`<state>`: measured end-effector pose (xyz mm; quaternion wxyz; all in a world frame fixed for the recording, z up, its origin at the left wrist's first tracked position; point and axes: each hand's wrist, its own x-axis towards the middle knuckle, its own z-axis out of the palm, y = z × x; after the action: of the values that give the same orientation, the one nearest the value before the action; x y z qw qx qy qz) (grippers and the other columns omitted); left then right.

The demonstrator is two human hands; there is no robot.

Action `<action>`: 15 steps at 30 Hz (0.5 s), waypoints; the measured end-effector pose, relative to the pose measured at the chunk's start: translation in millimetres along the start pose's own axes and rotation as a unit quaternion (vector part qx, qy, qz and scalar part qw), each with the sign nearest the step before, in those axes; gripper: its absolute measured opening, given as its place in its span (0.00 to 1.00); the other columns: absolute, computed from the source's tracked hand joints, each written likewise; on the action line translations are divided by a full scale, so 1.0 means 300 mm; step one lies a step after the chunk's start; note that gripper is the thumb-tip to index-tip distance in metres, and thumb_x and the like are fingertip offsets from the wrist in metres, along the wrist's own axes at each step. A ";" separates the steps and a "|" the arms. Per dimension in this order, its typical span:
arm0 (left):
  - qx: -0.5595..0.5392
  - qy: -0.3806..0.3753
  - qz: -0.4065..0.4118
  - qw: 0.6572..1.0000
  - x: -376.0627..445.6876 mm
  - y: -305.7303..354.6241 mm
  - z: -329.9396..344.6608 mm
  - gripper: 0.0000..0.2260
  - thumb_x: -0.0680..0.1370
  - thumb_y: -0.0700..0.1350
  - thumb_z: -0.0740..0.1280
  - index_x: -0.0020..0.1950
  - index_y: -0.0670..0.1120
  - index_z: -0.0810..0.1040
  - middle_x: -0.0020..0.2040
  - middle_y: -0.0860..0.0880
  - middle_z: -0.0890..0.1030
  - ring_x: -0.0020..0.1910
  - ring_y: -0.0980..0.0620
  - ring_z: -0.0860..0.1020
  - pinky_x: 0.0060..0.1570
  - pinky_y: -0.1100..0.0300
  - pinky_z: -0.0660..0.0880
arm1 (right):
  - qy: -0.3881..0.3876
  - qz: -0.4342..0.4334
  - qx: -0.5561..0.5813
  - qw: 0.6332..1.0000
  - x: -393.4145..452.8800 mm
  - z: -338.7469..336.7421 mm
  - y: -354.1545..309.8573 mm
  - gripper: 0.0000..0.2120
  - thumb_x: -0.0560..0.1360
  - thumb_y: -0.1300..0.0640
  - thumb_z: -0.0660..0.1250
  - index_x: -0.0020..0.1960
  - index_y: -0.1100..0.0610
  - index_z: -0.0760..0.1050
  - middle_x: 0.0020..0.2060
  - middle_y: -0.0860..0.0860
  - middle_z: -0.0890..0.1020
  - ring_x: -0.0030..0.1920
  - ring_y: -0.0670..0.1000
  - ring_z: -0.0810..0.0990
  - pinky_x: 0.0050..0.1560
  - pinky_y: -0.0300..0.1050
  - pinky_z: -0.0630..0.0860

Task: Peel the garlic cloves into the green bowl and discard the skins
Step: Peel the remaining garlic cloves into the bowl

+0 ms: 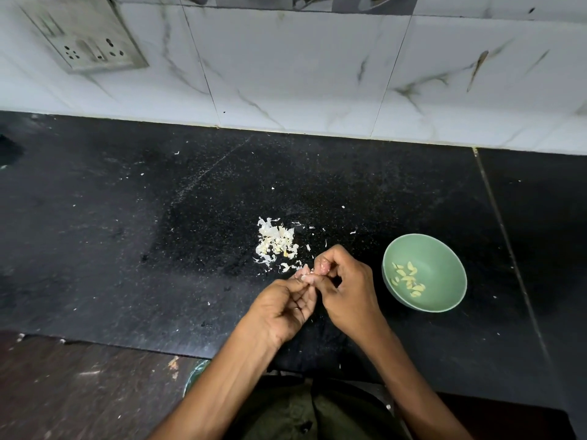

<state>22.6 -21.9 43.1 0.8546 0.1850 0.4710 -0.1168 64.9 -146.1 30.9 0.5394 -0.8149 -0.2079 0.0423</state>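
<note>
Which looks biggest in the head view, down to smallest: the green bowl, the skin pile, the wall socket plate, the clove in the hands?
1. Socket plate, though the wide lens and its distance make this unsure.
2. Green bowl.
3. Skin pile.
4. Clove, mostly hidden between the left hand and right hand.

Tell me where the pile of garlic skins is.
The pile of garlic skins lies on the black counter, just beyond the hands and left of the green bowl.
</note>
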 end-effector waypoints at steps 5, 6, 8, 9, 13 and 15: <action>-0.020 -0.009 0.046 0.999 -0.032 0.009 0.000 0.10 0.79 0.31 0.64 0.44 0.44 0.78 0.32 0.48 0.84 0.28 0.56 0.82 0.27 0.68 0.77 | 0.017 0.066 0.139 0.988 -0.003 0.008 -0.007 0.11 0.75 0.68 0.74 0.45 0.55 0.76 0.40 0.45 0.81 0.42 0.44 0.80 0.45 0.46 0.79; -0.018 -0.011 0.055 0.998 -0.037 0.012 -0.003 0.10 0.79 0.31 0.65 0.44 0.45 0.78 0.33 0.49 0.84 0.29 0.56 0.83 0.27 0.68 0.76 | 0.020 0.072 0.143 0.987 -0.001 0.011 -0.007 0.09 0.75 0.67 0.74 0.47 0.55 0.78 0.42 0.46 0.82 0.43 0.46 0.81 0.46 0.48 0.79; -0.012 -0.010 0.079 0.997 -0.038 0.014 -0.011 0.10 0.77 0.31 0.66 0.45 0.46 0.78 0.34 0.50 0.85 0.31 0.57 0.83 0.28 0.69 0.76 | 0.014 0.070 0.120 0.990 0.002 0.015 -0.001 0.04 0.76 0.61 0.74 0.50 0.53 0.82 0.44 0.47 0.83 0.44 0.49 0.82 0.46 0.53 0.81; -0.010 -0.004 0.094 0.996 -0.036 0.014 -0.017 0.10 0.76 0.31 0.67 0.45 0.47 0.78 0.35 0.50 0.85 0.31 0.57 0.82 0.28 0.69 0.76 | 0.005 0.070 0.104 0.992 0.001 0.019 -0.001 0.04 0.77 0.57 0.73 0.51 0.51 0.83 0.45 0.46 0.83 0.45 0.50 0.83 0.46 0.53 0.81; -0.004 0.019 0.176 0.984 -0.030 0.006 -0.032 0.11 0.73 0.29 0.69 0.44 0.45 0.78 0.37 0.48 0.85 0.35 0.57 0.83 0.34 0.67 0.79 | 0.013 0.070 0.059 0.996 -0.005 0.038 -0.030 0.03 0.77 0.55 0.75 0.50 0.53 0.85 0.45 0.44 0.84 0.46 0.47 0.84 0.48 0.47 0.81; -0.002 0.021 0.223 0.975 -0.034 0.000 -0.034 0.10 0.73 0.27 0.70 0.43 0.42 0.78 0.38 0.45 0.86 0.37 0.54 0.85 0.37 0.66 0.80 | 0.034 0.066 0.017 0.997 -0.008 0.048 -0.048 0.03 0.74 0.57 0.77 0.48 0.54 0.85 0.43 0.42 0.85 0.45 0.43 0.83 0.48 0.40 0.79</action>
<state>9.5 -17.2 46.7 0.8495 0.2863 0.4357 0.0811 54.1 -129.8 37.4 0.5556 -0.8187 -0.1348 0.0534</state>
